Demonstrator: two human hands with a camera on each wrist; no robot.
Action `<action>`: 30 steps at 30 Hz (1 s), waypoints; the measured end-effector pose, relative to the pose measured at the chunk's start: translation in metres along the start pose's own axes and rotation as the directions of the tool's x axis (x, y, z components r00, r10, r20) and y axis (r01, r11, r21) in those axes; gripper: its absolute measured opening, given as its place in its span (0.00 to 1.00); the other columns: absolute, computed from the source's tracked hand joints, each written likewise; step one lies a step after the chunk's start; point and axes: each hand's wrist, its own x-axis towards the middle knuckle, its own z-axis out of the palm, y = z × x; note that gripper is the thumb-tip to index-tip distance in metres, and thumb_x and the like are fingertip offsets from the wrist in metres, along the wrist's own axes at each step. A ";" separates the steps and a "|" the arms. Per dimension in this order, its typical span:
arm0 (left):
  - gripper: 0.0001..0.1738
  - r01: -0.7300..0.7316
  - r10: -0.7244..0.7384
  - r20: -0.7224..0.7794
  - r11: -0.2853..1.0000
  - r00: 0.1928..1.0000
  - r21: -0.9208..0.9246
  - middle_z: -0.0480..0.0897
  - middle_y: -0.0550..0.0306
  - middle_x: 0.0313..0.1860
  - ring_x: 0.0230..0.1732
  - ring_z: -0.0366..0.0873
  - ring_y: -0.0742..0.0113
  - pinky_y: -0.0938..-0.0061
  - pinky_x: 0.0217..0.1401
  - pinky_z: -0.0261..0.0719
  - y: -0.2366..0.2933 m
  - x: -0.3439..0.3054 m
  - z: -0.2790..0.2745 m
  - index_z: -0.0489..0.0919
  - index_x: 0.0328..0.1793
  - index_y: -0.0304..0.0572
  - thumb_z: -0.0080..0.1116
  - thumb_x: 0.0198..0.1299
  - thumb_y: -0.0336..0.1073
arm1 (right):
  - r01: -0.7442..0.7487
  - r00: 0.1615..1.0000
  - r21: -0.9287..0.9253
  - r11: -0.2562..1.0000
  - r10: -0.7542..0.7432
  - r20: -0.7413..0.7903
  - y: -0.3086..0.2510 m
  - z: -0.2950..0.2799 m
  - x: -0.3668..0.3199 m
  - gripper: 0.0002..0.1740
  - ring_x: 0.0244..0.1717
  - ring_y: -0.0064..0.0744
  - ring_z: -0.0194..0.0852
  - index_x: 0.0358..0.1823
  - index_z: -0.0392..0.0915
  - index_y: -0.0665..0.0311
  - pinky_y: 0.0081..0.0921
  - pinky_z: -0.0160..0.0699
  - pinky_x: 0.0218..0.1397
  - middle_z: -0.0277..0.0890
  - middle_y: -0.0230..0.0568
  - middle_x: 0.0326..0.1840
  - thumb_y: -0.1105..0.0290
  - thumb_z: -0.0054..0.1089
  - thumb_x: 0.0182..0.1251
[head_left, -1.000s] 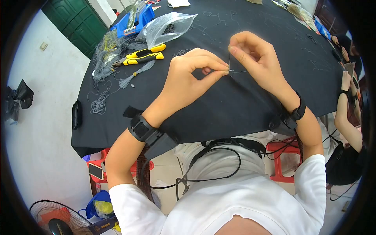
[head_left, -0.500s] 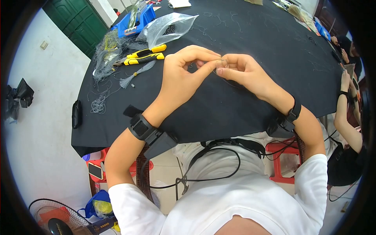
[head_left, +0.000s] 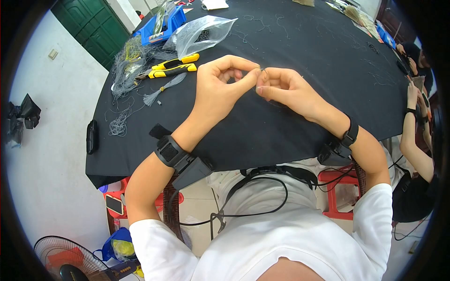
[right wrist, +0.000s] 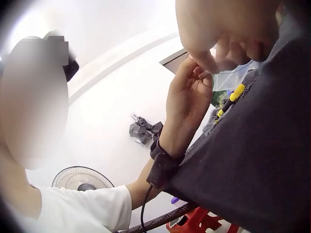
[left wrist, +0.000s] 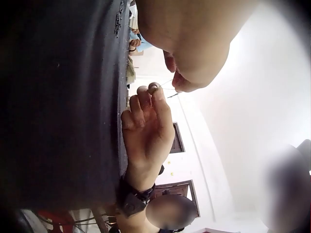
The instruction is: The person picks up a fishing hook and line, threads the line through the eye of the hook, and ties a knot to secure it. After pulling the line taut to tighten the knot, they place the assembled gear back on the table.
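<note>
Both hands meet above the black-covered table (head_left: 262,136). In the head view the left hand (head_left: 215,86) pinches a tiny dark piece between thumb and index fingertip. Beside it, almost touching, the right hand (head_left: 293,91) pinches thin line with thumb and index finger, its other fingers curled. The left wrist view shows fine strands and a small dark thin piece (left wrist: 173,95) between the left hand (left wrist: 199,58) and the right hand (left wrist: 148,126). Fingers hide the piece in the right wrist view, where the right hand (right wrist: 223,34) covers the left fingertips.
Yellow-black pliers (head_left: 172,73), a tied bundle of grey line (head_left: 161,90) and tangled line (head_left: 123,77) lie at the table's left. Behind them are a clear plastic bag (head_left: 199,37) and a blue bin (head_left: 161,27). Another person's arms show at the right edge.
The right hand has come down and left from its raised position to the left fingertips. The left hand has shifted slightly left, still pinching the small piece.
</note>
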 end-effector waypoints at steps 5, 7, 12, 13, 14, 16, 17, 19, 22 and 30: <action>0.07 -0.003 0.002 -0.048 1.000 0.999 -0.006 0.81 0.62 0.32 0.31 0.68 0.84 0.88 0.34 0.67 0.001 0.002 -0.002 0.82 0.37 0.33 0.63 0.50 0.24 | 0.056 0.998 -0.056 0.997 -0.057 -0.022 -0.002 -0.005 -0.001 0.07 0.37 0.17 0.72 0.37 0.75 0.65 0.16 0.69 0.43 0.76 0.32 0.34 0.70 0.55 0.61; 0.07 -0.010 0.011 -0.059 1.000 0.998 0.016 0.81 0.63 0.32 0.31 0.68 0.83 0.88 0.35 0.67 0.005 0.003 -0.004 0.82 0.37 0.33 0.63 0.50 0.24 | 0.189 0.972 -0.052 0.981 -0.194 -0.131 0.000 -0.007 0.001 0.09 0.43 0.21 0.73 0.40 0.76 0.66 0.18 0.70 0.50 0.77 0.35 0.39 0.70 0.54 0.60; 0.06 -0.066 0.068 -0.019 0.995 0.998 0.077 0.81 0.63 0.33 0.32 0.69 0.83 0.88 0.36 0.68 0.004 0.003 -0.005 0.81 0.36 0.34 0.63 0.50 0.24 | 0.278 0.918 -0.129 0.952 -0.302 -0.258 -0.006 -0.011 0.000 0.12 0.50 0.24 0.72 0.45 0.78 0.67 0.22 0.66 0.58 0.77 0.36 0.46 0.69 0.53 0.64; 0.06 -0.079 0.080 -0.004 0.992 0.997 0.095 0.81 0.63 0.33 0.32 0.69 0.83 0.88 0.36 0.68 0.004 0.003 -0.005 0.81 0.36 0.34 0.63 0.50 0.24 | 0.268 0.927 -0.120 0.956 -0.290 -0.239 -0.005 -0.010 0.000 0.13 0.50 0.24 0.72 0.45 0.78 0.67 0.22 0.66 0.57 0.77 0.36 0.47 0.68 0.54 0.64; 0.06 -0.083 0.083 0.000 0.992 0.997 0.098 0.81 0.63 0.33 0.32 0.69 0.83 0.88 0.36 0.68 0.003 0.004 -0.005 0.81 0.35 0.34 0.63 0.49 0.24 | 0.258 0.935 -0.112 0.960 -0.277 -0.221 -0.002 -0.010 0.001 0.13 0.50 0.24 0.72 0.45 0.78 0.67 0.21 0.66 0.57 0.77 0.36 0.47 0.67 0.54 0.64; 0.06 -0.089 0.089 0.008 0.990 0.996 0.106 0.81 0.63 0.33 0.32 0.69 0.83 0.88 0.36 0.68 0.003 0.004 -0.005 0.82 0.35 0.34 0.63 0.49 0.24 | 0.240 0.945 -0.140 0.961 -0.264 -0.194 0.002 -0.010 0.002 0.14 0.48 0.21 0.72 0.45 0.79 0.65 0.19 0.66 0.53 0.77 0.35 0.48 0.64 0.57 0.64; 0.06 -0.082 0.081 0.013 0.990 0.997 0.111 0.81 0.63 0.33 0.32 0.69 0.83 0.88 0.36 0.68 0.003 0.003 -0.005 0.82 0.35 0.34 0.63 0.49 0.24 | 0.228 0.950 -0.137 0.964 -0.251 -0.185 0.002 -0.010 0.003 0.14 0.48 0.20 0.71 0.45 0.79 0.64 0.18 0.66 0.51 0.77 0.34 0.47 0.64 0.57 0.64; 0.05 -0.067 0.065 0.023 0.990 0.998 0.120 0.81 0.62 0.33 0.32 0.69 0.83 0.88 0.36 0.68 0.002 0.003 -0.006 0.82 0.34 0.35 0.63 0.49 0.24 | 0.203 0.960 -0.131 0.970 -0.224 -0.168 0.003 -0.010 0.003 0.14 0.47 0.18 0.71 0.44 0.79 0.64 0.17 0.66 0.49 0.78 0.32 0.46 0.63 0.58 0.63; 0.05 -0.114 0.110 0.036 0.981 0.993 0.154 0.81 0.62 0.32 0.32 0.69 0.83 0.87 0.36 0.68 0.000 0.004 -0.006 0.82 0.34 0.35 0.62 0.49 0.24 | 0.164 0.967 -0.156 0.974 -0.190 -0.168 0.002 -0.010 0.002 0.13 0.45 0.16 0.70 0.43 0.79 0.64 0.15 0.65 0.47 0.78 0.30 0.44 0.63 0.58 0.63; 0.06 -0.056 0.055 0.028 0.997 0.998 0.061 0.82 0.60 0.33 0.32 0.70 0.83 0.87 0.35 0.69 0.002 0.004 -0.005 0.81 0.35 0.32 0.63 0.50 0.24 | 0.248 0.947 -0.120 0.961 -0.267 -0.182 0.001 -0.007 0.003 0.12 0.44 0.22 0.74 0.43 0.77 0.68 0.19 0.69 0.53 0.78 0.34 0.42 0.67 0.54 0.65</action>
